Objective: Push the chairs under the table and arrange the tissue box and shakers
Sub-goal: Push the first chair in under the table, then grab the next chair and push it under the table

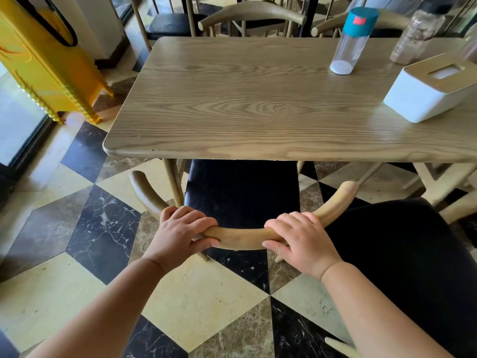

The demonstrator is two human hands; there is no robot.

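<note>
- At the near edge of the wooden table (258,99), a chair (242,192) stood with the front of its dark seat just under the tabletop and most of the seat still showing.
- Left hand (180,228) was wrapped around the chair's curved wooden backrest rail (240,237), fingers over the top and thumb on the near side.
- Right hand (299,236) gripped the same rail a little further along, fingers curled over it, thumb pressed against the near face.
- Both forearms reached forward from the bottom of the view.
- Second chair (402,267), also dark-seated, stood to the right, clear of the table.
- White tissue box (423,99) with a wooden lid sat near the right end of the tabletop, turned at an angle to the table edge.
- Clear shaker (351,45) with a teal cap stood beyond the box, a low layer of white contents at its base.
- Shaker with brown contents (415,34) stood further right, blurred in the frame.
- Two more chairs (253,14) stood at the far side of the table.
- Yellow plastic object (41,60) stood on the chequered floor (98,228) to the left; its nature could not be determined.
</note>
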